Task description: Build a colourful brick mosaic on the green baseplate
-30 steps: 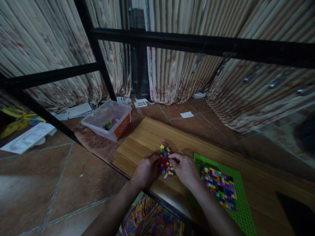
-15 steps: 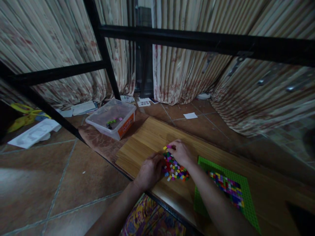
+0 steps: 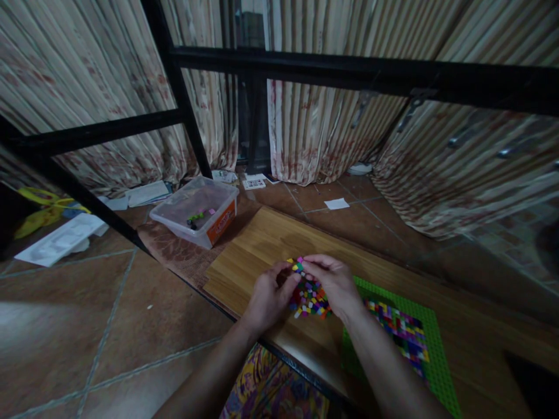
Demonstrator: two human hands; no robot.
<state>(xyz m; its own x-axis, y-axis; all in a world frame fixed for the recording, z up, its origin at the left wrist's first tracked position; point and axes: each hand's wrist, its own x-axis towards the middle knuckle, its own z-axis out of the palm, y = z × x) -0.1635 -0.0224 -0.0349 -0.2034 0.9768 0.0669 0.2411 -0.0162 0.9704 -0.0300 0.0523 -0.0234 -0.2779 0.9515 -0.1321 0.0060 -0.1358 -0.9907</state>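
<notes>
Small coloured toy bricks [image 3: 312,301] lie in a loose heap on the wooden board, between and below my two hands. My right hand [image 3: 335,284] pinches a few small bricks [image 3: 297,266], yellow, green and pink, just above the heap's far side. Close against it on the left is my left hand [image 3: 269,295], its fingers curled and thumb bent inward near the same bricks. What sits between the left fingertips is hidden. A green baseplate [image 3: 438,343], partly under my right forearm, carries a packed block of multicoloured bricks [image 3: 404,329].
A clear plastic tub [image 3: 196,212] with an orange label and a few bricks stands on a brown cloth [image 3: 161,250] beyond the wooden board [image 3: 244,256]. Black metal bars [image 3: 305,61] cross in front of the curtains. White packaging [image 3: 61,238] lies on the tiled floor.
Both hands have come closer together around the small bricks. My right hand has shifted slightly right and nearer to me; the left thumb now reaches toward the bricks.
</notes>
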